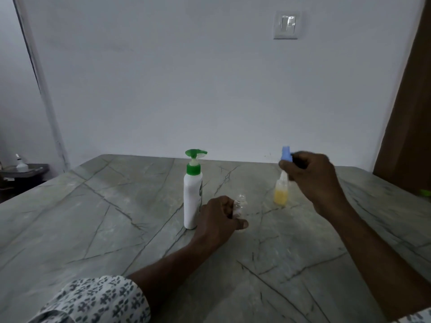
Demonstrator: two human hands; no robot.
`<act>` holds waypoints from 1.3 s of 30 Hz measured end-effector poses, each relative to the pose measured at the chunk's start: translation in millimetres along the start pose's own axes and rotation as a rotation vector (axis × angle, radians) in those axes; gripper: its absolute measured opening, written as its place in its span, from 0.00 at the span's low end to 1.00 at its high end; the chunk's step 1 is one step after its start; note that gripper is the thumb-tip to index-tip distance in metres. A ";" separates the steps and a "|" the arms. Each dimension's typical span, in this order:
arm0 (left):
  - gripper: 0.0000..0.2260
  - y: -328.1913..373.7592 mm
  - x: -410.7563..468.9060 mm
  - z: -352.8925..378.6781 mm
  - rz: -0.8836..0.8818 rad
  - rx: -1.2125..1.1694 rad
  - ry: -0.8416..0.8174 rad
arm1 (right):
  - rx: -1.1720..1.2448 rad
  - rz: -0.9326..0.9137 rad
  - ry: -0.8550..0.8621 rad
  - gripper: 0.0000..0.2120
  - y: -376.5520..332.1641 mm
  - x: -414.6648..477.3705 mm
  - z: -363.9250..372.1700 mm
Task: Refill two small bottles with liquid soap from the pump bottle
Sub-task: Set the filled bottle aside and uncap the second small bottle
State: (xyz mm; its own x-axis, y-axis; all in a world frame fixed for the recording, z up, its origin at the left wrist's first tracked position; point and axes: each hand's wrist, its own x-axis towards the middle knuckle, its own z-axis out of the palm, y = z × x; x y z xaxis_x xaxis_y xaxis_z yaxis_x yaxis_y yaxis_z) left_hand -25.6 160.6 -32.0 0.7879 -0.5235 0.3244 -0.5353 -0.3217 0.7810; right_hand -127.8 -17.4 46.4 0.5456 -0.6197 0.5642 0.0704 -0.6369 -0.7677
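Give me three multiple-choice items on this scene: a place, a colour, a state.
1. The pump bottle stands: A) picture-left of the clear small bottle B) right of it C) on the floor
2. The cap held by the right hand is: A) red B) blue C) black
3. The clear small bottle is: A) capped B) lying down C) upright, uncapped
Key: A, the bottle gripped by the left hand sits to its right; B, the cap shows blue; C, its open mouth faces up.

Dim, flat light; soft shadows; wide-angle edge bending; right hand [311, 176] motion-blurred.
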 end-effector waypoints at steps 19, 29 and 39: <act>0.17 0.6 -2.1 -0.2 -0.001 -0.001 -0.004 | -0.635 0.235 -0.358 0.20 72.6 -9.2 48.4; 0.17 -0.6 0.0 -0.6 -0.008 0.001 -0.006 | -0.798 0.069 -0.461 0.16 74.8 -7.5 39.4; 0.18 -7.3 1.1 2.6 -0.004 -0.034 -0.012 | -0.770 0.089 -0.453 0.26 76.3 -8.2 35.8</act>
State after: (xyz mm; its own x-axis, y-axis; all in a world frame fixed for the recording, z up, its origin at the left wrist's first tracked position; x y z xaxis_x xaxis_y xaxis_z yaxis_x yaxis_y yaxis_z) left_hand -21.6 160.4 -38.7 0.7864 -0.5313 0.3151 -0.5212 -0.2969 0.8001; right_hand -97.0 -44.5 -27.7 0.8112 -0.5447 0.2129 -0.4782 -0.8273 -0.2947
